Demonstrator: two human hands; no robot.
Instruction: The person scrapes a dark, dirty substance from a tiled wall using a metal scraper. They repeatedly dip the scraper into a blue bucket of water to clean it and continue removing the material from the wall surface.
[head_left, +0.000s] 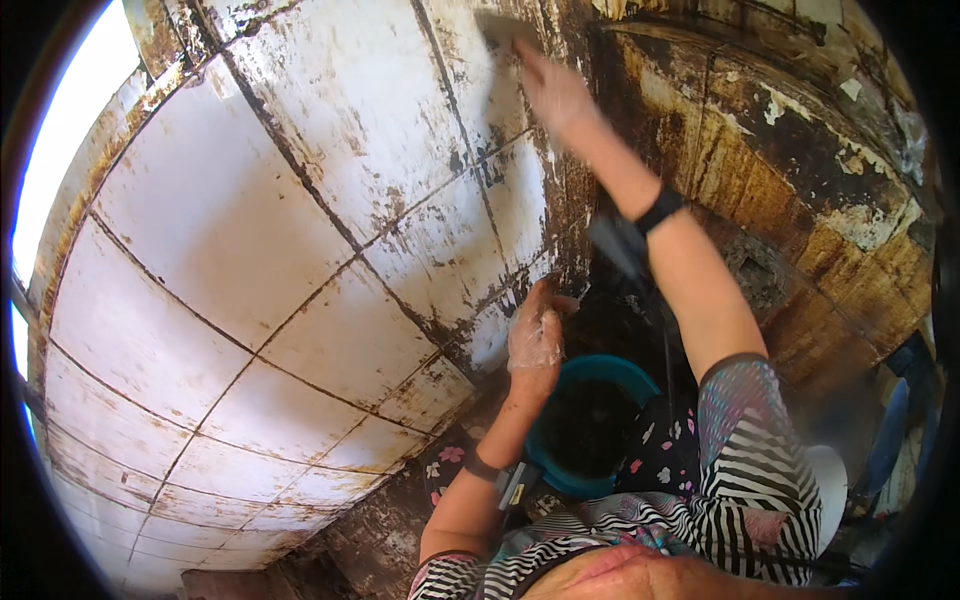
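Observation:
My right hand (pixel 560 98), in a thin clear glove, reaches up to the grimy white tiled wall (pixel 300 220). Motion smears its fingers, which close on a dark flat piece (pixel 505 32) at the wall's upper part; its exact kind is too blurred to tell. Lower down, beside the tiles near the corner, is my left hand (pixel 535 338), gloved in crumpled clear plastic. Its fingers are curled together, with brown dirt on them, and whatever they may hold is hidden. Below the left hand stands a teal basin (pixel 545 440) with dark contents.
To the right, a brown-stained wall (pixel 800 210) with peeling patches meets the tiles in a corner. A blue object (pixel 890 440) and a white rounded item (pixel 828 490) are at the lower right. Bright light enters from an opening (pixel 75 120) at the left.

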